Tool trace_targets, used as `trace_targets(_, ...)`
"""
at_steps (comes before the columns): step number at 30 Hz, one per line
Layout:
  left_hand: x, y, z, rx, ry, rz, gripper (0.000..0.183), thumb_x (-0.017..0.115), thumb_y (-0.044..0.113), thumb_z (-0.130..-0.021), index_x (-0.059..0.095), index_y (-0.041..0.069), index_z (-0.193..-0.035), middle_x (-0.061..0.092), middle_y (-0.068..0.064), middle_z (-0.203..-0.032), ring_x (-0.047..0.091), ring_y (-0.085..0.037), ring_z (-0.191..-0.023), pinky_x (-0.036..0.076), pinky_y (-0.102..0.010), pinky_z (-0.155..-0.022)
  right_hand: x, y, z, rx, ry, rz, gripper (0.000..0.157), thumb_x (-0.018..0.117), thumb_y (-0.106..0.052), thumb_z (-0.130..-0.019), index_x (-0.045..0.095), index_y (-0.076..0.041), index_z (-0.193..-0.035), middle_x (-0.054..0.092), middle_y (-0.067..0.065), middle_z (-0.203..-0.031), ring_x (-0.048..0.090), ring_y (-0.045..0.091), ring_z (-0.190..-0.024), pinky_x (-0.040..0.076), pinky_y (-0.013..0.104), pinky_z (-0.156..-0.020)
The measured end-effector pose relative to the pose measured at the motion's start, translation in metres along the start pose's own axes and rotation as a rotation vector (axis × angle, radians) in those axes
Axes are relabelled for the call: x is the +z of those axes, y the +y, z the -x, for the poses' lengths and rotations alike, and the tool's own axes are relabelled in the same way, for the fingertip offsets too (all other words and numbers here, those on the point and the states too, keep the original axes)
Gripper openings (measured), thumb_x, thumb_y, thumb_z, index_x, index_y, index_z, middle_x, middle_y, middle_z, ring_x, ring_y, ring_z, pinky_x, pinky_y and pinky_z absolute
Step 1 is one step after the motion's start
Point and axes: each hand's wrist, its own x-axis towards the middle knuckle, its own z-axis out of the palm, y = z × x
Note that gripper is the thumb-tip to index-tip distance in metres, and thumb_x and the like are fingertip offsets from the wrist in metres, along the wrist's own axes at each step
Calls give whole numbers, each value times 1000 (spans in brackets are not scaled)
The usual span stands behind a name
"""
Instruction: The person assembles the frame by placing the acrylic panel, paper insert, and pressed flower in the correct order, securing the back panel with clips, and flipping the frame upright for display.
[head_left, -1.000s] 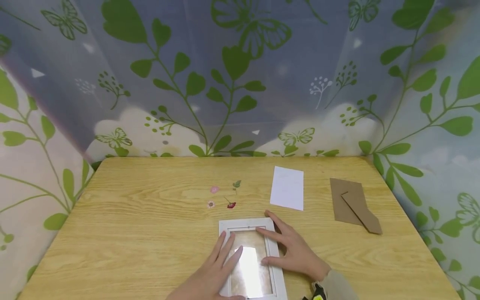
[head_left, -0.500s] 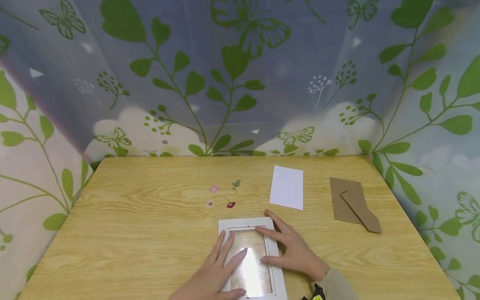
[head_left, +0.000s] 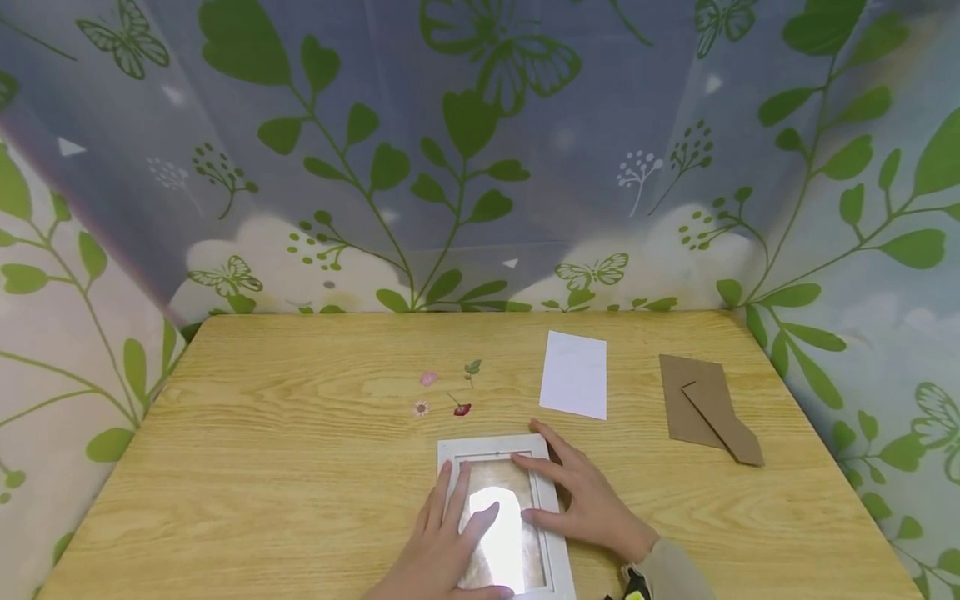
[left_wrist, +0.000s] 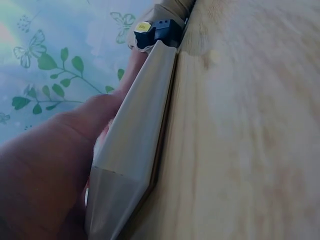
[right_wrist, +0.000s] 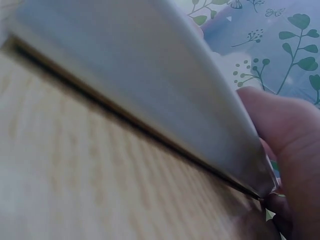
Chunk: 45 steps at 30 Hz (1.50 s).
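Note:
A white picture frame (head_left: 557, 554) with a clear pane (head_left: 506, 554) lies flat at the front of the table. The left hand (head_left: 438, 546) rests across its left side, fingers straight along the rim and thumb over the pane. On the other side, the right hand (head_left: 588, 504) grips the frame's right rim, with one finger at the far corner and the thumb reaching inward. The right wrist view shows the thumb above the white rim (right_wrist: 150, 75) and fingers at its far corner. Close up in the left wrist view is the frame's outer side (left_wrist: 132, 140).
Beyond the frame lie a pink petal (head_left: 428, 378), a pale daisy-like flower (head_left: 421, 408), a dark red flower (head_left: 462, 409) and a green leaf sprig (head_left: 472, 367). A white sheet (head_left: 573, 375) and a brown backing board (head_left: 693, 400) with its stand leg lie to the right.
The left hand has shifted slightly right over the frame, its thumb moving up across the pane. The right hand and the frame stay nearly still.

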Motion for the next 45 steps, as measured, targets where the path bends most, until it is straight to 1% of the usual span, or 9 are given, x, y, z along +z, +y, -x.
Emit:
trace_targets(4, 0, -1, 0, -4, -3, 5, 85, 44, 81, -85, 48, 18, -142, 11, -31, -159, 0, -52, -145, 33, -72, -99, -1, 0, 0, 11, -3, -7, 65, 75, -49, -84, 56, -28, -142, 29, 16, -160, 38, 39, -139, 40, 64, -98)
trace_targets(9, 0, -3, 1, -10, 10, 71, 71, 47, 70, -92, 49, 20, -143, 10, -27, -161, -1, -50, -146, 33, -74, -96, -2, -3, 0, 35, -18, -28, 62, 74, -47, -86, 55, -29, -143, 28, 14, -160, 37, 38, -140, 38, 64, -100)
trace_targets(15, 3, -10, 2, 10, 122, 107, 54, 48, 54, -99, 52, 20, -140, 22, -22, -160, 11, -47, -145, 34, -76, -93, -2, -5, -2, 50, -26, -49, 62, 74, -46, -86, 55, -30, -143, 27, 13, -161, 36, 38, -140, 36, 64, -101)
trace_targets(19, 5, -16, 3, 34, 175, 104, 57, 51, 52, -98, 50, 16, -141, 26, -20, -159, 16, -45, -144, 34, -74, -94, -2, -5, -2, 41, -22, -50, 61, 74, -45, -86, 55, -29, -143, 28, 14, -161, 37, 38, -139, 37, 65, -101)
trace_targets(23, 5, -25, 3, 87, 220, 102, 61, 56, 53, -95, 50, 15, -141, 32, -15, -157, 23, -41, -143, 36, -70, -96, -3, -5, -2, 31, -19, -52, 60, 74, -43, -87, 56, -27, -142, 28, 15, -160, 37, 38, -139, 38, 65, -100)
trace_targets(29, 1, -35, 1, 144, 243, 114, 60, 63, 49, -92, 52, 16, -141, 38, -11, -155, 29, -36, -142, 39, -64, -99, -2, -4, -1, 17, -13, -53, 60, 74, -43, -87, 56, -26, -142, 28, 16, -160, 37, 38, -139, 38, 65, -99)
trace_targets(34, 0, -37, 0, 154, 257, 111, 61, 64, 48, -91, 52, 16, -142, 34, -14, -157, 30, -34, -141, 39, -61, -100, -1, -2, -1, 4, -6, -33, 60, 73, -43, -88, 56, -26, -142, 29, 16, -159, 39, 39, -138, 40, 66, -97)
trace_targets(40, 0, -37, -1, 177, 255, 92, 57, 59, 47, -95, 53, 17, -143, 34, -15, -157, 31, -37, -140, 38, -62, -99, -1, -1, 0, 18, -10, -19, 62, 71, -46, -88, 53, -28, -145, 29, 15, -160, 39, 39, -137, 39, 66, -97)
trace_targets(45, 0, -37, 0, 185, 262, 97, 56, 61, 46, -94, 55, 17, -141, 36, -14, -156, 32, -39, -139, 38, -64, -99, 0, -2, 0, 20, -17, -17, 61, 71, -47, -89, 53, -29, -145, 28, 15, -160, 38, 39, -138, 38, 66, -99)
